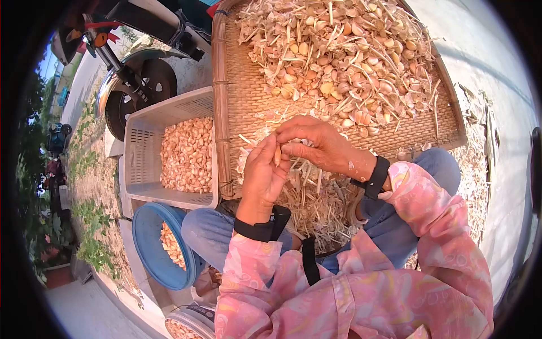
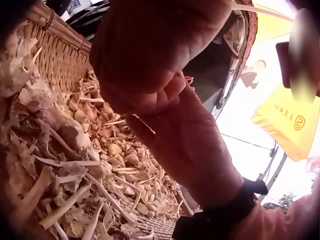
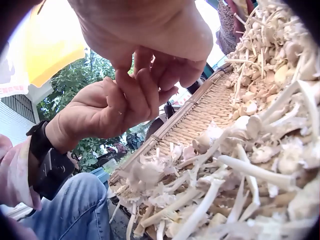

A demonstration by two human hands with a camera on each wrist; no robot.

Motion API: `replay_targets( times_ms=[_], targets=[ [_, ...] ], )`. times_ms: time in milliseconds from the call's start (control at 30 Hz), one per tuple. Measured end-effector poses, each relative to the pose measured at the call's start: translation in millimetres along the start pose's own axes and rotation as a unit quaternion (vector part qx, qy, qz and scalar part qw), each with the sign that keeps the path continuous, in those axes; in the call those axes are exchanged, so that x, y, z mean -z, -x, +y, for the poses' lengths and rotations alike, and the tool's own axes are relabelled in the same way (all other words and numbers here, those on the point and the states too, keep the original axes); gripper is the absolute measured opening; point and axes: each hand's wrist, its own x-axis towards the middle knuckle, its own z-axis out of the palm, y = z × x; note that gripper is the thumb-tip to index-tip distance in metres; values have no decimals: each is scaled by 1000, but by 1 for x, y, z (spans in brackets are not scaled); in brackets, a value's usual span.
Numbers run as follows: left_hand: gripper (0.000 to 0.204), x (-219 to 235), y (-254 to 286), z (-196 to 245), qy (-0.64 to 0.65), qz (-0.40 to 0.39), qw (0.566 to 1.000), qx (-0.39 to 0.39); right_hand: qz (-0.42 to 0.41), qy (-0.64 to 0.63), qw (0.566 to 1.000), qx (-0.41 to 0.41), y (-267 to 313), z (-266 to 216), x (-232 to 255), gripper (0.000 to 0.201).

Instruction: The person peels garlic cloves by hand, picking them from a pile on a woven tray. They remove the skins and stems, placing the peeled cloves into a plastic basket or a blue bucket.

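Observation:
A small garlic clove (image 1: 277, 156) is held between the fingers of my left hand (image 1: 264, 176), over the near left corner of the woven tray (image 1: 234, 73). My right hand (image 1: 323, 148) reaches in from the right, thumb and index finger pinching at the clove's upper end. Both hands meet fingertip to fingertip in the right wrist view, where the left hand (image 3: 100, 110) shows curled fingers and the clove is hidden. On the tray behind lies a heap of garlic cloves, stems and papery skins (image 1: 350, 62).
Left of the tray stands a white plastic crate (image 1: 141, 186) with many cloves (image 1: 186, 155). Below it is a blue bucket (image 1: 148, 248) with more cloves, then another container (image 1: 183, 327). Stems and husks (image 1: 316, 209) pile between the legs. A parked vehicle's wheel (image 1: 158, 82) stands behind the crate.

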Motion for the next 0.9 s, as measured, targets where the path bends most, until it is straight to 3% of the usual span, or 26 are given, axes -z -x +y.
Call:
replay_targets(
  times_ms=[67, 100, 133, 167, 200, 267, 300, 367, 433, 533, 633, 700, 733, 767, 800, 867, 900],
  targets=[
    [29, 18, 9, 37, -105, -11, 993, -50, 70, -19, 997, 9, 4, 6, -4, 22],
    [27, 20, 15, 59, -277, 125, 944, -126, 52, -49, 996, -52, 5, 0, 2, 20],
    [25, 22, 20, 82, -435, 251, 842, -197, 27, -47, 997, -63, 6, 0, 7, 19],
    [26, 58, 19, 110, -665, 257, 636, -295, 4, -46, 996, -75, 8, 1, 11, 18],
    [29, 56, 17, 123, -825, 232, 366, -363, -19, -46, 995, -88, 10, 3, 11, 17],
    [32, 53, -6, 122, -806, 148, 457, -347, -29, -25, 996, -84, 14, 5, 6, 14],
    [33, 31, -24, 112, -789, 107, 502, -338, -37, -11, 996, -82, 14, 6, 4, 13],
    [28, -8, -68, 77, -727, 18, 639, -253, -39, -7, 994, -99, 11, 9, 3, 11],
    [23, -15, -113, 51, -806, -43, 498, -317, -34, 5, 994, -105, 7, 12, 5, 11],
    [22, -10, -157, 34, -870, -14, 423, -251, -22, 18, 995, -100, 1, 18, 10, 10],
    [17, -4, -151, 28, -866, 0, 419, -274, -10, -13, 992, -124, 3, 23, 11, 12],
    [15, -4, -135, 29, -702, 49, 697, -136, 17, -47, 986, -156, 3, 28, 11, 14],
    [15, -8, -122, 31, -586, 72, 805, -60, 38, -68, 979, -186, 3, 31, 10, 15],
    [17, -12, -105, 33, -475, 70, 876, -35, 59, -88, 971, -215, 1, 36, 11, 15],
    [18, -15, -92, 33, -433, 58, 899, -27, 78, -106, 961, -243, -1, 38, 12, 16],
    [21, -18, -70, 30, -341, 37, 939, -12, 98, -74, 973, -195, -4, 37, 15, 21],
    [22, -20, -61, 29, -346, 18, 938, -10, 101, -57, 979, -170, -5, 36, 15, 22]
  ],
)
